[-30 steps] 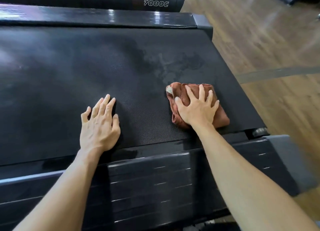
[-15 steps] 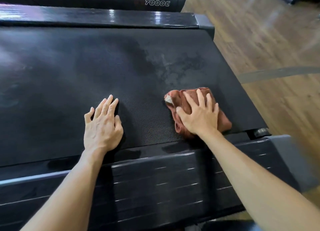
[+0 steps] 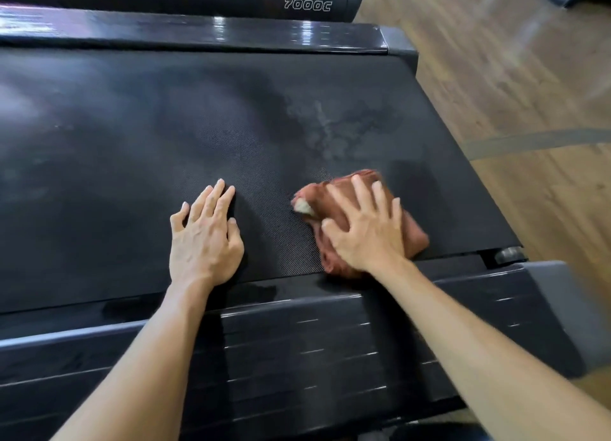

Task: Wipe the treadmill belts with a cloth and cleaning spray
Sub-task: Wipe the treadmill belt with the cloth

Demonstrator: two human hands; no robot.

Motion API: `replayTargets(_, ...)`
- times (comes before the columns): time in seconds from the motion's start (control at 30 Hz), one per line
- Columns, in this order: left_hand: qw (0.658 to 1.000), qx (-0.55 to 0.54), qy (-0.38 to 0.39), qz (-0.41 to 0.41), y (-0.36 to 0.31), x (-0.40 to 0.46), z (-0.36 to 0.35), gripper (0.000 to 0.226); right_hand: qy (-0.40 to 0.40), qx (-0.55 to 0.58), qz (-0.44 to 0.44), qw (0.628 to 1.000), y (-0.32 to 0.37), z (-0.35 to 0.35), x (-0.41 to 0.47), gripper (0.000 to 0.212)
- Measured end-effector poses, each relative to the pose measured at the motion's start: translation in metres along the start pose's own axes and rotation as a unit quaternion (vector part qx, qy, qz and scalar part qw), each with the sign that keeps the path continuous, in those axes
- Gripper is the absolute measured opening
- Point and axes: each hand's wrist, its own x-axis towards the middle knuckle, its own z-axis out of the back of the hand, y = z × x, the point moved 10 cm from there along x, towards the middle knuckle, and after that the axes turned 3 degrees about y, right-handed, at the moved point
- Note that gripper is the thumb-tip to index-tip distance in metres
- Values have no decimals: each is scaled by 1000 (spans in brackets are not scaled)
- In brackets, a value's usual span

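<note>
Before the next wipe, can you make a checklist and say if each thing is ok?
1. Cloth under the wiping hand: ok. The right hand presses flat on the reddish-brown cloth.
2. Cloth on the belt: ok, though its near edge sits at the edge of the treadmill belt.
3. Other hand steady: ok. The left hand rests flat on the belt.
4. Spray left to wipe: not ok yet. A wet patch lies beyond the cloth.
5. Spray bottle nearby: cannot tell, none in view.
</note>
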Motion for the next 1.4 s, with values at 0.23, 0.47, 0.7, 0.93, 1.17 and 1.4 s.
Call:
replayTargets(0.23, 1000, 9, 1, 5, 0, 0, -1, 57, -5, 2, -137, 991, -12, 9, 59, 74)
replayTargets(0.47, 1000, 5, 1, 2, -1, 2, 0, 57, -15, 3, 56, 998, 65, -6, -24, 78)
replayTargets(0.7, 1000, 9, -5, 2, 0, 1, -1, 56, -25, 4, -113, 993, -53, 13, 22, 74)
replayTargets(0.93, 1000, 11, -6, 3, 0, 2, -2, 56, -34, 8, -96, 995, 39, 4, 25, 75)
replayTargets(1.17, 1000, 8, -1, 3, 0, 2, 0, 57, -20, 23, 1, 1000, 58, -9, -32, 80)
replayTargets(1.4, 1000, 14, -1, -1, -1, 2, -2, 56, -36, -6, -109, 993, 27, 3, 28, 79)
